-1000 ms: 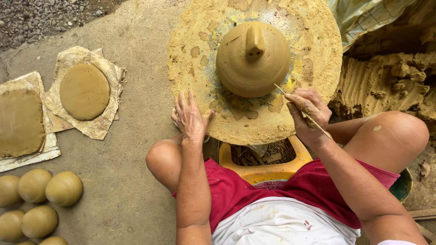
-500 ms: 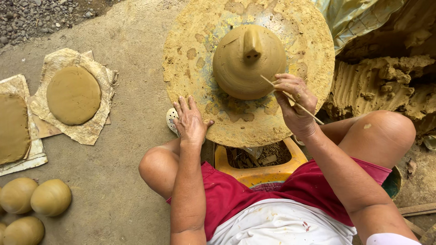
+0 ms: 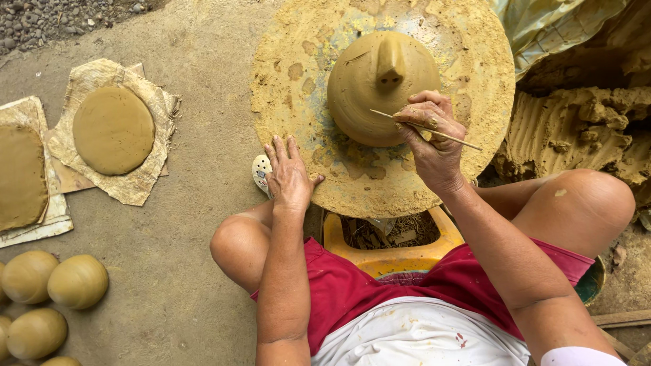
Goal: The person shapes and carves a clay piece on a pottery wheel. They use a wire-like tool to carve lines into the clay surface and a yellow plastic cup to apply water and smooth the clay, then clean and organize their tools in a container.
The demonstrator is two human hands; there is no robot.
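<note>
Stick (image 3: pixel 434 130) pinched in our right hand (image 3: pixel 430 139), long axis level, tip touching clay dome (image 3: pixel 373 88); left hand (image 3: pixel 290 177) flat, fingers spread, on wheel edge (image 3: pixel 291 88).

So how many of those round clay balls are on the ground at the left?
5 at least, all at the lower left: clay ball fully visible, one beside it, one below, plus slivers at the bottom edge and left edge. More may lie out of frame.
</note>
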